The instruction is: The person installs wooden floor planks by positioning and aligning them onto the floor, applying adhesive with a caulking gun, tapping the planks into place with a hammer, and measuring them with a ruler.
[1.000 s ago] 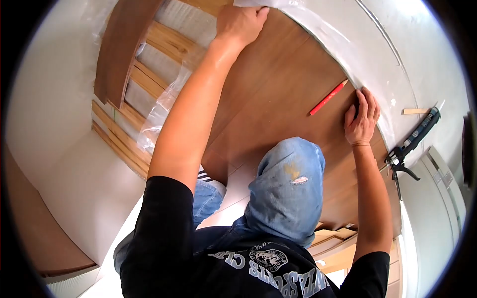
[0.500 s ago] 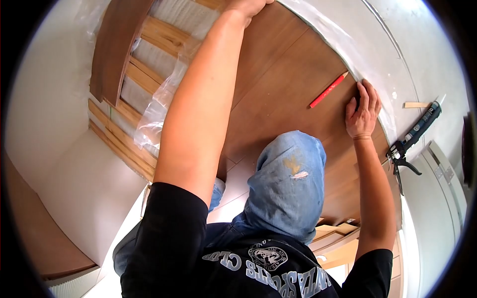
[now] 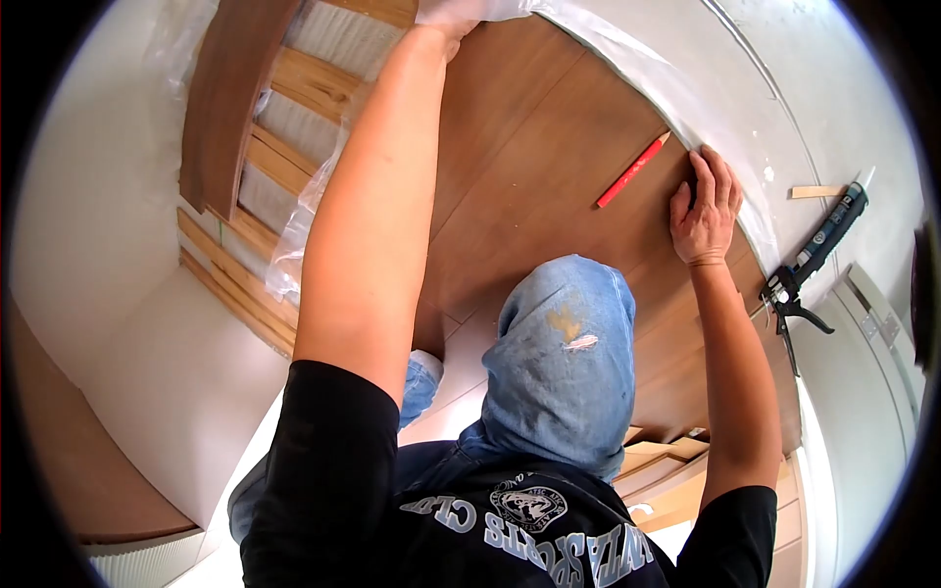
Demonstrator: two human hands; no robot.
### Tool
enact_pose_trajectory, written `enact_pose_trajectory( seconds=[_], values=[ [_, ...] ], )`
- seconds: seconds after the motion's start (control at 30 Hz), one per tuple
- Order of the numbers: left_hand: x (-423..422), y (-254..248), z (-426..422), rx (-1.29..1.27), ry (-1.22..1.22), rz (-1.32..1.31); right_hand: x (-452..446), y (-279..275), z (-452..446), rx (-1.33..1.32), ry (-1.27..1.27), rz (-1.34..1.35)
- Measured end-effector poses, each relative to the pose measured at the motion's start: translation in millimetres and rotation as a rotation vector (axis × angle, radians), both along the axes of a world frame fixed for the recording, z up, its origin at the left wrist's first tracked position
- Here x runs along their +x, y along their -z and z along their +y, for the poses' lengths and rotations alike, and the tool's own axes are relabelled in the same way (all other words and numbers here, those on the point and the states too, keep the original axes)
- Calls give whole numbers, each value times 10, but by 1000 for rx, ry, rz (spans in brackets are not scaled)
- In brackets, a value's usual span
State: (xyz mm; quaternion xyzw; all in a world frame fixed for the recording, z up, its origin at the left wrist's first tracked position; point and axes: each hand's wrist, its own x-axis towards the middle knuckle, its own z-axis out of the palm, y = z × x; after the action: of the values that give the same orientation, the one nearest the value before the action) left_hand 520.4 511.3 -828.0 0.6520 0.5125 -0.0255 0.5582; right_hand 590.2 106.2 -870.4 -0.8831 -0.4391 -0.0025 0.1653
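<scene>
My left hand point(image 3: 446, 37) reaches to the top edge of the view, at the far end of the brown wood floorboards point(image 3: 510, 127). Clear plastic sheeting point(image 3: 475, 9) lies over its fingers, so their grip is hidden. My right hand point(image 3: 708, 220) rests on the boards at their curved-looking right edge, fingers stretched out toward the white plastic along the wall. A red pencil point(image 3: 632, 171) lies on the boards just left of that hand. My bent knee in torn jeans point(image 3: 564, 343) is between my arms.
A caulking gun point(image 3: 816, 250) with a dark cartridge is to the right, beside a small wood strip point(image 3: 818, 192). At left, a loose brown board point(image 3: 221, 108) lies across bare wooden battens point(image 3: 314, 78). Crumpled plastic point(image 3: 294, 245) hangs at the boards' left edge.
My left hand has shifted a little left, and plastic now covers its fingers. The right hand stays on the boards beside the pencil; the whole view has shifted slightly.
</scene>
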Motion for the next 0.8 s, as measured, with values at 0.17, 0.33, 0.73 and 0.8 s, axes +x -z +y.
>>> enact_pose_trajectory(
  seconds=[0.17,0.33,0.73,0.8],
  values=[
    [38,358,127,-519,20,-162,-15,-13,9,-6,7,3],
    [-9,341,126,41,101,-60,-13,-9,-9,7,5,3],
    [-290,114,509,-287,-87,-592,-6,-4,-21,20,16,6],
    [-272,135,538,-276,-173,-698,-7,3,-22,16,22,2]
  ],
)
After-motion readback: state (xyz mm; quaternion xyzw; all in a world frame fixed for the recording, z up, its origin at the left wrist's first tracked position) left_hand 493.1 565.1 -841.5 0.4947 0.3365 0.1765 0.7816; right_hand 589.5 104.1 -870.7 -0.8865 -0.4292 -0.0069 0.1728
